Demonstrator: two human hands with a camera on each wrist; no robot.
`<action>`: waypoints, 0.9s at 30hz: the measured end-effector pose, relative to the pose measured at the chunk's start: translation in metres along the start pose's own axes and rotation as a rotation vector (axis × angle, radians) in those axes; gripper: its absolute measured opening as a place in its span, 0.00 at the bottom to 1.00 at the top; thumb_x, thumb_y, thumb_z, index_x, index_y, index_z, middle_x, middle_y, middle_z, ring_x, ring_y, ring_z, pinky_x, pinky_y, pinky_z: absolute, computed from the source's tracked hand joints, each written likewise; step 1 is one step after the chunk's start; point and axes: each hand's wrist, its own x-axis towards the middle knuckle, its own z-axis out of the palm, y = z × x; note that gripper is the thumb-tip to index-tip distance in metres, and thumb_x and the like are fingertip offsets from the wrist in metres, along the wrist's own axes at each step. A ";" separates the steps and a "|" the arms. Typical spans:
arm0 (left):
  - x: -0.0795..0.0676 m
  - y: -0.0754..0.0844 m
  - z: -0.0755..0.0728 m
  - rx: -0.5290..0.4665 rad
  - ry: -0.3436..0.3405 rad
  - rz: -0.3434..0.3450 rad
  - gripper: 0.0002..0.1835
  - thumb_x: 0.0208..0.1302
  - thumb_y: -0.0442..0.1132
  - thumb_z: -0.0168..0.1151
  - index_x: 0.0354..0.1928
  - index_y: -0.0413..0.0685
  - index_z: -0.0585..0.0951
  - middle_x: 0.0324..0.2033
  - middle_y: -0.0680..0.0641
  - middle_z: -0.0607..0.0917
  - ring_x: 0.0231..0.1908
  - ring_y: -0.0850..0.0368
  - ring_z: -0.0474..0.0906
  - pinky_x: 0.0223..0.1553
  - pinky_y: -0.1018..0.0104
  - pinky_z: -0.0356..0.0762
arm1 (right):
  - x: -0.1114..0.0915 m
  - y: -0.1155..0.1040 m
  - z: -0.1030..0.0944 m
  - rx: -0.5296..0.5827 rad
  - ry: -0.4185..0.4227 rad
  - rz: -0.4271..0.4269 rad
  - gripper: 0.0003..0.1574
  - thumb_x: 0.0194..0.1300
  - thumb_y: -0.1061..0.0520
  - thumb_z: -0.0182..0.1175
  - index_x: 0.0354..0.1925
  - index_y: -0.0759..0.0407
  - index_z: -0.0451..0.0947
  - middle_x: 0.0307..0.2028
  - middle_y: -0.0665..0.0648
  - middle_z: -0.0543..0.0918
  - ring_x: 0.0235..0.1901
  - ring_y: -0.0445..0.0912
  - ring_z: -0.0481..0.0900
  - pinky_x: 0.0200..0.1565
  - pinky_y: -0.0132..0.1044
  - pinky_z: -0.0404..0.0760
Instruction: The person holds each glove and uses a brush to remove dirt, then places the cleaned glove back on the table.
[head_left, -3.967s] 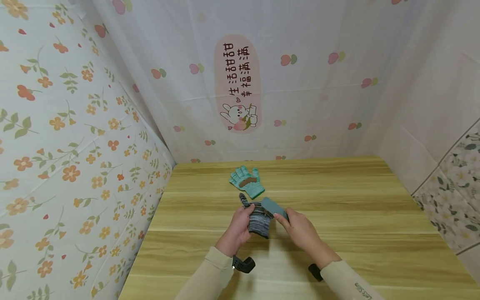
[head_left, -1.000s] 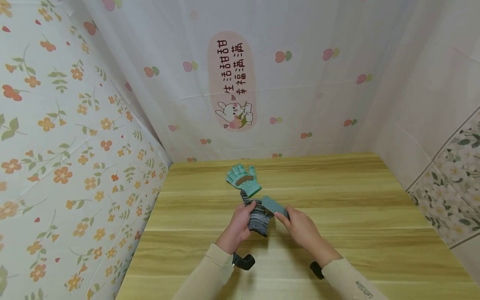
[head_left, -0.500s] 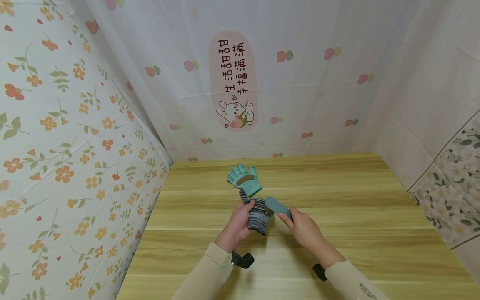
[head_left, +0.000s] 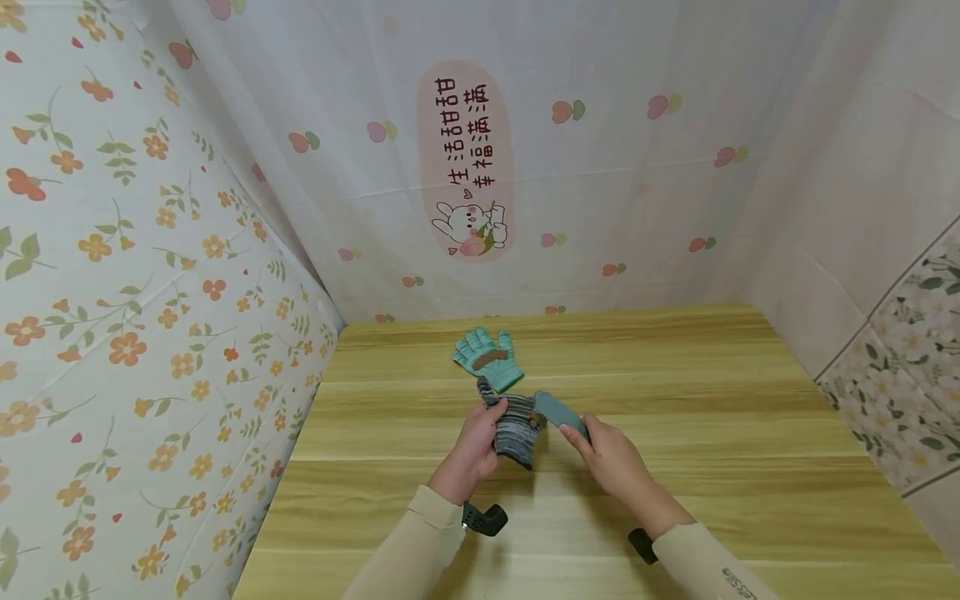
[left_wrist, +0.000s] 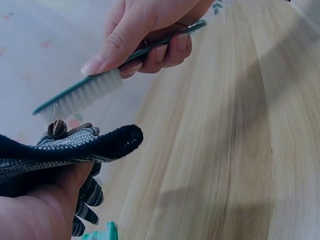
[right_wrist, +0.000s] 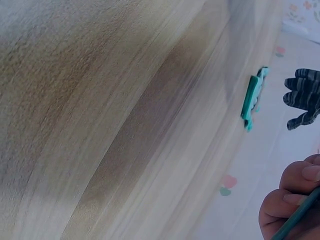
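My left hand (head_left: 472,442) grips a grey-and-black striped knit glove (head_left: 516,435) above the table, thumb on top of it. In the left wrist view the glove's dark cuff points right and its striped fingers hang down below. A brown patch (left_wrist: 59,129) shows on its upper face. My right hand (head_left: 611,457) holds a teal brush (head_left: 561,413) by its handle, thumb along the back. The brush's white bristles (left_wrist: 82,97) face down, right at the brown patch. Only curled fingers and a bit of handle (right_wrist: 300,212) show in the right wrist view.
A mint-green knit glove (head_left: 510,377) with a brown patch lies flat on the wood-grain table (head_left: 675,375), just beyond the held glove. White printed cloth (head_left: 637,192) hangs behind the table, and flowered cloth (head_left: 180,317) lines the left side.
The right hand and brush have shifted slightly right, toward the edge of the striped glove. The left hand keeps its grip nearly in place. The head view has shifted a little.
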 end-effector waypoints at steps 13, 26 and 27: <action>-0.003 -0.001 -0.003 -0.046 -0.014 0.031 0.13 0.81 0.45 0.47 0.56 0.46 0.63 0.42 0.51 0.78 0.40 0.62 0.80 0.38 0.70 0.80 | -0.002 0.003 0.001 0.008 0.004 0.017 0.33 0.77 0.31 0.44 0.41 0.59 0.71 0.24 0.53 0.69 0.24 0.45 0.67 0.28 0.37 0.66; -0.002 0.001 -0.006 0.029 0.022 0.030 0.28 0.80 0.48 0.50 0.69 0.37 0.57 0.48 0.46 0.79 0.40 0.60 0.81 0.38 0.66 0.81 | -0.001 0.015 -0.003 -0.004 0.036 0.030 0.34 0.78 0.33 0.44 0.46 0.64 0.73 0.28 0.54 0.76 0.27 0.46 0.72 0.31 0.38 0.71; -0.002 0.001 -0.005 0.033 0.011 0.034 0.25 0.79 0.47 0.51 0.66 0.37 0.60 0.45 0.47 0.81 0.38 0.60 0.82 0.36 0.66 0.82 | -0.001 0.014 -0.003 0.000 0.035 0.027 0.34 0.78 0.33 0.44 0.45 0.63 0.73 0.28 0.54 0.76 0.27 0.46 0.72 0.31 0.39 0.71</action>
